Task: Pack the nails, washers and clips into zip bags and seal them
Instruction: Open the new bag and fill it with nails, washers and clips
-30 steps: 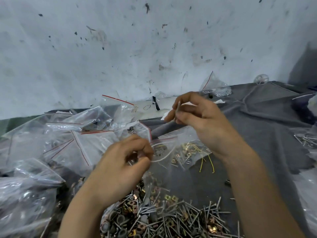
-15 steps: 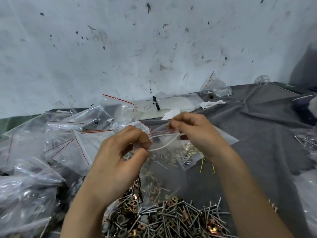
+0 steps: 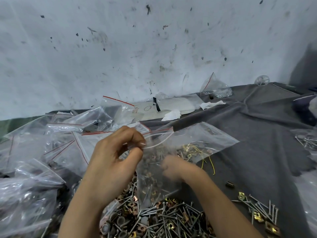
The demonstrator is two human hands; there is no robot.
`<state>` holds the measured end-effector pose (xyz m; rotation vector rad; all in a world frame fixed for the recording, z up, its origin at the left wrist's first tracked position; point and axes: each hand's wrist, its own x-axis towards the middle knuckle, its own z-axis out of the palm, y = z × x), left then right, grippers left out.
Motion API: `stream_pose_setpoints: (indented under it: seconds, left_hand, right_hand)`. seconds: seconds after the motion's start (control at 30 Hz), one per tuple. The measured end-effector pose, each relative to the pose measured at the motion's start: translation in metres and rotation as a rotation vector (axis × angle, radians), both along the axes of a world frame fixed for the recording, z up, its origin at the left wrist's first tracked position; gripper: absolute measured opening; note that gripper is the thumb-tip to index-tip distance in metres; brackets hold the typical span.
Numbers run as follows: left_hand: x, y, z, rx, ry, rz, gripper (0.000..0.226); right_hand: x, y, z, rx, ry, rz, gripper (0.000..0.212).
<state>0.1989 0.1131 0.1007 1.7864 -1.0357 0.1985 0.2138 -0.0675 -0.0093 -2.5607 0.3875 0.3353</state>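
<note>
A stained, pitted whitish wall [image 3: 154, 40] backs the table, which is draped in a creased dark grey cloth [image 3: 257, 134]. At the far side by the wall lies a flat white packet [image 3: 176, 104] with a strip of black tape [image 3: 157, 105] across it. Crumpled white tissues [image 3: 172, 115] sit beside it. A clear plastic ball [image 3: 261, 80] stands far right.

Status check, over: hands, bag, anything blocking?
Left hand pinches zip bag mouth, open. Right hand blurred low beside it, grip unclear. Nail and clip pile below, nothing between.
</note>
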Motion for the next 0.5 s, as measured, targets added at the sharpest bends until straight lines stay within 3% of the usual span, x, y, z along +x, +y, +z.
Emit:
stream_pose_setpoints:
  seconds: [0.17, 0.27, 0.37, 0.5]
  left_hand:
    - [0.001, 0.001, 0.0, 0.008, -0.005, 0.003, 0.026]
    - [0.0, 0.001, 0.0, 0.029, -0.017, -0.004, 0.025]
    - [0.0, 0.0, 0.001, 0.038, -0.02, -0.006, 0.023]
    - [0.001, 0.002, 0.0, 0.041, -0.007, -0.002, 0.025]
  right_hand:
    - [-0.007, -0.007, 0.007, 0.035, -0.041, -0.096, 0.015]
    - [-0.007, -0.007, 0.005, -0.025, -0.106, -0.186, 0.028]
    - [-0.007, 0.0, 0.002, -0.1, -0.152, -0.119, 0.026]
    - [-0.013, -0.004, 0.009, -0.034, -0.175, -0.08, 0.02]
